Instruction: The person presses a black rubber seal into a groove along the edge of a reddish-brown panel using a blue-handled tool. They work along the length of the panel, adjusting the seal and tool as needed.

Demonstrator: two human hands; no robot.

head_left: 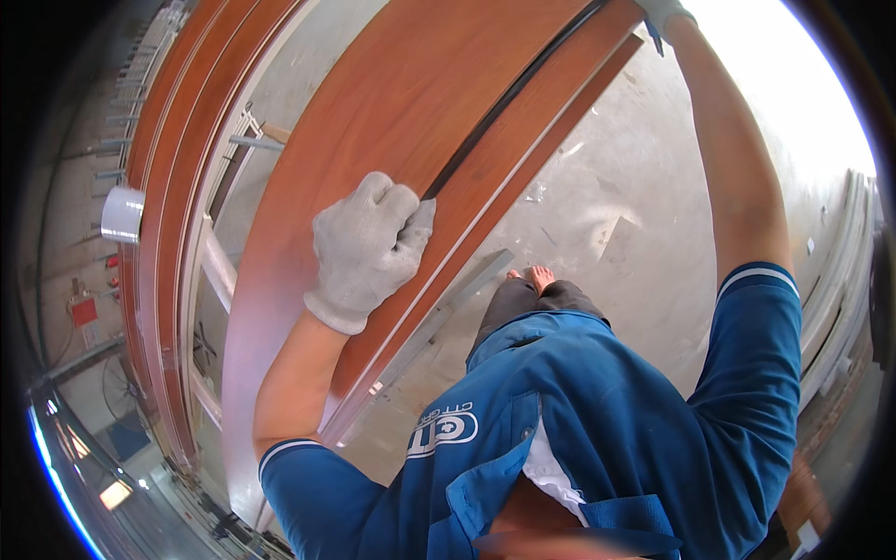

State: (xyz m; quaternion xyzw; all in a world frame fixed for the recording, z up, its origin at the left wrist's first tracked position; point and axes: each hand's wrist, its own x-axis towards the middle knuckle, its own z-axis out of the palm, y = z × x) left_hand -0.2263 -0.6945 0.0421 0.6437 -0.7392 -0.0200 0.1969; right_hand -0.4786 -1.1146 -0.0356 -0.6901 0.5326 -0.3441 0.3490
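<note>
A long reddish-brown wood-grain panel (392, 103) stretches diagonally in front of me. Along a groove near its edge lies a thin black strip (509, 101). My left hand (369, 245), in a grey work glove, is closed at the strip's near end, with fingertips pinched on it. At the top edge, the far end of the panel, is my gloved right hand (665, 9), partly cut off by the picture. A dark blue pointed piece (655, 39) sticks out beneath it; its kind cannot be made out, and most of those fingers are hidden.
More reddish-brown profiles (173, 187) stand in a row on the left, with a roll of clear film (122, 215) against them. Metal support bars (257, 143) run beneath the panel. Long pale profiles (840, 280) lie on the concrete floor (644, 187) at right.
</note>
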